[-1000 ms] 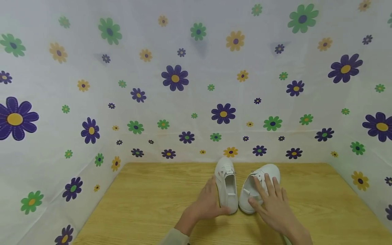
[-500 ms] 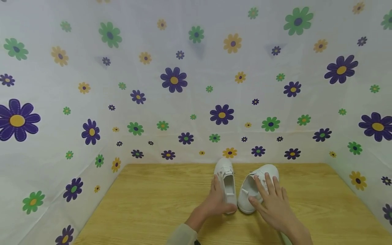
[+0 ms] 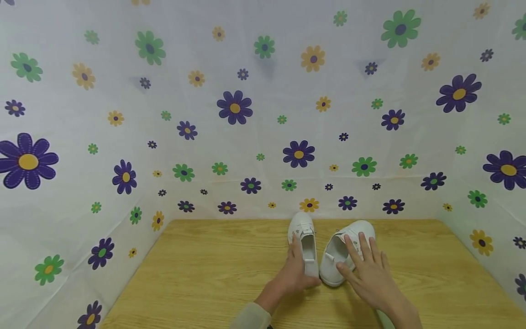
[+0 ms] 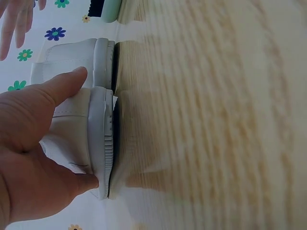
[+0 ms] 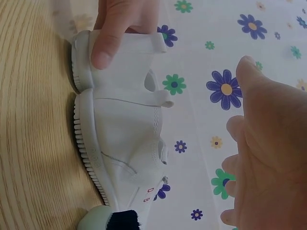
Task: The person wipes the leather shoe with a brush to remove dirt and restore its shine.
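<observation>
Two white canvas shoes stand side by side, toes toward the back. My left hand (image 3: 291,274) holds the left shoe (image 3: 305,224) around its heel: the thumb crosses the back and the fingers lie along its left side. In the left wrist view, the thumb (image 4: 69,85) reaches across the heel. My right hand (image 3: 376,276) hovers over the right shoe (image 3: 364,227) with its fingers spread. The right wrist view shows that hand apart from the shoe. A pale green brush (image 5: 96,219) with black bristles lies beside the right shoe, mostly hidden by my right arm in the head view.
The shoes stand on a wood-grain tabletop (image 3: 197,265), near its back edge. A white flower-print sheet (image 3: 263,137) rises behind it and along both sides.
My left hand has shifted to the right and closed in around the left shoe's heel. My right hand has stayed almost in place above the right shoe.
</observation>
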The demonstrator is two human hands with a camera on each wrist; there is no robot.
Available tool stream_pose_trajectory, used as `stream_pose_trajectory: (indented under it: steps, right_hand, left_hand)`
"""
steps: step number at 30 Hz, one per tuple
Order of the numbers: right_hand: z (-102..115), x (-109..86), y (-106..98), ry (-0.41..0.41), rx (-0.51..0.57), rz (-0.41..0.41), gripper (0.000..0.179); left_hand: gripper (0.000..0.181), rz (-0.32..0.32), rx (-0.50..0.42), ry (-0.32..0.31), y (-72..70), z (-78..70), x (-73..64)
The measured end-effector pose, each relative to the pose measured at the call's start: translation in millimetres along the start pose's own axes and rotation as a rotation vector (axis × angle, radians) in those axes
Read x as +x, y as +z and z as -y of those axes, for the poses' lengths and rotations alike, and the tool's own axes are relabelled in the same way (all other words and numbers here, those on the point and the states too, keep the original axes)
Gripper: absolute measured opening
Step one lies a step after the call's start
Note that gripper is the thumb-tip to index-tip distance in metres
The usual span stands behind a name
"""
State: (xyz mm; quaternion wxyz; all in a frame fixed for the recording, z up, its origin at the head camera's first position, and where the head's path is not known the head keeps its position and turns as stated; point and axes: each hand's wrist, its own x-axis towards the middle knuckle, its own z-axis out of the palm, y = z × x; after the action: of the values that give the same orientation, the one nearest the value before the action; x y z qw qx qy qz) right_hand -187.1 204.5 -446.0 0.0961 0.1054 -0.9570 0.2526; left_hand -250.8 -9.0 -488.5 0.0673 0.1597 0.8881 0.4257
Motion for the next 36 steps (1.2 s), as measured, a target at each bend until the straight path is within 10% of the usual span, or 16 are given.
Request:
stream_pose_trajectory:
  steps: [36]
  right_hand:
    - [-6.1,-0.1,-1.6,0.039,-0.026,0.027,0.075]
  left_hand:
    - [0.099,-0.149,0.08,-0.088,12.6,-1.0,-4.3]
